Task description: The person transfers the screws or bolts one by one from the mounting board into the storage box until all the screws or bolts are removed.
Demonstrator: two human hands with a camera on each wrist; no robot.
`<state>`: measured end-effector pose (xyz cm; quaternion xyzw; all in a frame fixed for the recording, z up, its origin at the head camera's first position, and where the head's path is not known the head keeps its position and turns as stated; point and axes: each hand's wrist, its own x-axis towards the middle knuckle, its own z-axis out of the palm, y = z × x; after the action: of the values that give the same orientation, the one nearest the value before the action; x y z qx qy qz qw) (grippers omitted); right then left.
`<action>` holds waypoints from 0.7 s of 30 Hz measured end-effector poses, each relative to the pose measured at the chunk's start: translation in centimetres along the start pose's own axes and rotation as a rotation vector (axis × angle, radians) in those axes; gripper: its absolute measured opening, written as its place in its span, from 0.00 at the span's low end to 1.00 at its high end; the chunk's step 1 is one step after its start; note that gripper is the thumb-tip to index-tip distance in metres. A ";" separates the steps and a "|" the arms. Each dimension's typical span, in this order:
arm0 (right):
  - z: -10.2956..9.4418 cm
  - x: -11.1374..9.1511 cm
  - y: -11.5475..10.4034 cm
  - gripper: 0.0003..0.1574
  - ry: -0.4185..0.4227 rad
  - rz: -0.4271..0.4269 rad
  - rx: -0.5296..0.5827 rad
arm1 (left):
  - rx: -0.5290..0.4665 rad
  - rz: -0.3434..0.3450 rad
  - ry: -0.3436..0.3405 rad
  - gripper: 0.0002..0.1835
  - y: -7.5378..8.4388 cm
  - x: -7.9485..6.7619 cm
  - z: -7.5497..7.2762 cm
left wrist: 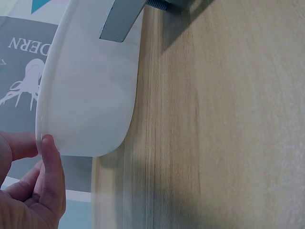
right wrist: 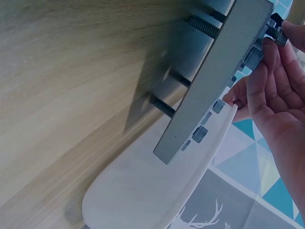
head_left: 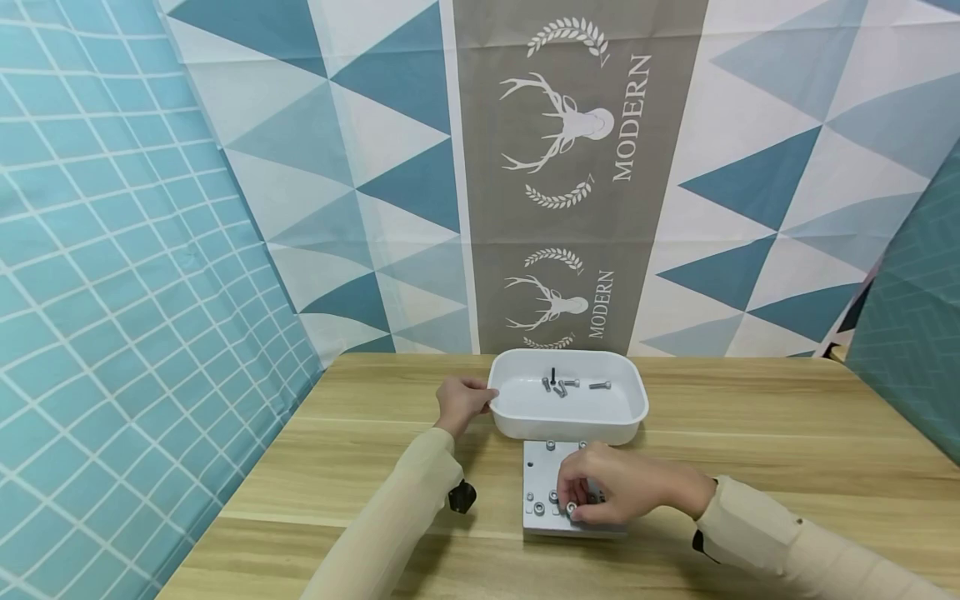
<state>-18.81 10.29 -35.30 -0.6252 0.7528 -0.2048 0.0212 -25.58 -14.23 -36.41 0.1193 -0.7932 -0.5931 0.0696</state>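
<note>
My left hand (head_left: 459, 402) pinches the left rim of a white tray (head_left: 566, 429), thumb on one side and fingertips on the other. In front of the tray, a silver metal plate (head_left: 540, 479) carries several socket-head screws in its top. Over the plate's front part, my right hand (head_left: 618, 483) pinches a socket-head screw (right wrist: 281, 38) between thumb and fingers. Part of that screw's thread shows above the plate's face in the right wrist view. Threaded ends (right wrist: 205, 27) stick out of the plate's underside. The right hand hides some of the plate's right side in the head view.
Inside the tray lie several loose screws (head_left: 600, 386), one of them black (head_left: 553, 376). Tray and plate stand on a wood-grain table (head_left: 750, 417). A patterned cloth (head_left: 390, 167) hangs behind the table, with blue checked cloth (head_left: 135, 250) on the left.
</note>
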 end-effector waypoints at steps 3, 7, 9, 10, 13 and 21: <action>-0.1 0.0 0.0 0.04 0.015 -0.003 0.006 | -0.002 0.001 0.002 0.08 0.0 0.0 0.0; -0.2 0.0 0.0 0.04 0.043 -0.019 0.011 | -0.005 0.006 0.003 0.08 -0.1 0.0 0.0; -0.2 0.0 0.1 0.04 0.048 -0.021 0.014 | -0.006 0.009 0.004 0.08 -0.1 0.1 0.0; -0.2 0.0 0.1 0.04 0.049 -0.021 0.016 | -0.006 0.010 0.004 0.08 -0.2 0.1 0.0; -0.3 0.0 0.1 0.04 0.052 -0.015 0.028 | -0.003 0.011 0.004 0.08 -0.3 0.1 0.0; -0.5 -0.2 0.4 0.06 0.086 -0.021 0.047 | 0.006 0.004 0.002 0.08 -0.2 0.1 0.0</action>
<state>-19.27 10.62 -35.04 -0.6232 0.7413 -0.2494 0.0012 -25.63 -14.30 -36.56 0.1187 -0.7949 -0.5907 0.0712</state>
